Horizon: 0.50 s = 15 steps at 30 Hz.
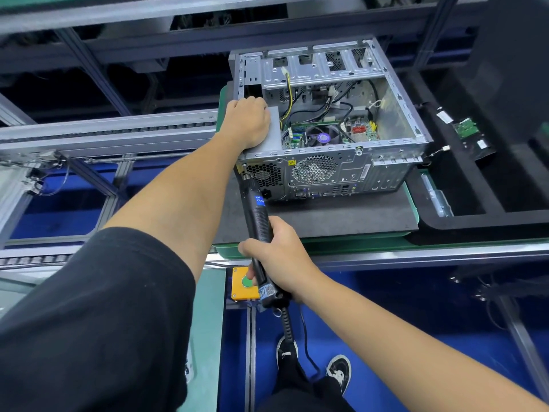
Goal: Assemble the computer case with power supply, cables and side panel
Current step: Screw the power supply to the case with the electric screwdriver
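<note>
Grey sheet steel forms the open computer case (pixel 326 120), which lies on its side on a dark foam mat (pixel 341 215) over a green pallet (pixel 356 242) on the conveyor bench (pixel 104 135), its rear panel turned toward the person. The left hand (pixel 248 123) rests on top of the grey power supply (pixel 274 129) seated in the near left corner of the case, fingers curled over its far edge. The right hand (pixel 273 257) has its grip wrapped round a black electric screwdriver (pixel 258 215), whose tip meets the rear panel at the power supply's upper left corner; a blue label on its barrel shows white letters reading roughly "COR", the rest too small to read. Inside the case sit the motherboard (pixel 359 132), a CPU fan (pixel 322 136) and loose black and yellow cables (pixel 289 93). A yellow warning triangle sticker (pixel 291 162) marks the rear panel. Just beside the right hand is a yellow box with a green push button (pixel 246 282). A black side panel (pixel 514 69) stands at the right.
</note>
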### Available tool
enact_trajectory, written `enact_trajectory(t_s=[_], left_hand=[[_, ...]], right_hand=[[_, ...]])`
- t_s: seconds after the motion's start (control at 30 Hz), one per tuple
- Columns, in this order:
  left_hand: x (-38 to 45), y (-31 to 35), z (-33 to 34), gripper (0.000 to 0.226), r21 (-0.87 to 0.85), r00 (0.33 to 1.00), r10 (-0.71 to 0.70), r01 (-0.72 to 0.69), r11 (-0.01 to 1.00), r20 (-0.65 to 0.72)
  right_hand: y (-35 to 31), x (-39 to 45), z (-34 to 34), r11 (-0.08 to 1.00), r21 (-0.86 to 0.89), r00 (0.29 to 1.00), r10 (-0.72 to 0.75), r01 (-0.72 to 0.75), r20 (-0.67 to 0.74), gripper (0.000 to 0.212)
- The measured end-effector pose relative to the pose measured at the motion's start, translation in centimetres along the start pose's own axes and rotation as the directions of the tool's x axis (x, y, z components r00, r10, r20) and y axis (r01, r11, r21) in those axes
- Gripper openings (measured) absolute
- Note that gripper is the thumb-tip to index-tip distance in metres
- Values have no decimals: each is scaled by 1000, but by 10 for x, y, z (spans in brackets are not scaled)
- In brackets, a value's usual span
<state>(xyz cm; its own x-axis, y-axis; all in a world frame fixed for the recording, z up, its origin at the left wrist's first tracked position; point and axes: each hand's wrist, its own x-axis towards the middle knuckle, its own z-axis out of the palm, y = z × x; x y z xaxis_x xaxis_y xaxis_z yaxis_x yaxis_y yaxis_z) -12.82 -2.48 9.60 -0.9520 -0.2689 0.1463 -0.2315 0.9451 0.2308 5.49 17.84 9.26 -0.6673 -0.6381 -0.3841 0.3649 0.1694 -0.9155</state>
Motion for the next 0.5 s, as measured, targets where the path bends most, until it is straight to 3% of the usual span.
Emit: enact_trajectory(t_s=[0.27,0.5], left_hand=[[-1,0,0,38,5,1000,4,-4,1000,-9],[-1,0,0,37,12,1000,5,-5,1000,-16]], right_hand=[[1,0,-1,999,-27,1000,-20,19,-7,21],[3,-2,4,998,53,1000,-21,22,-22,26]])
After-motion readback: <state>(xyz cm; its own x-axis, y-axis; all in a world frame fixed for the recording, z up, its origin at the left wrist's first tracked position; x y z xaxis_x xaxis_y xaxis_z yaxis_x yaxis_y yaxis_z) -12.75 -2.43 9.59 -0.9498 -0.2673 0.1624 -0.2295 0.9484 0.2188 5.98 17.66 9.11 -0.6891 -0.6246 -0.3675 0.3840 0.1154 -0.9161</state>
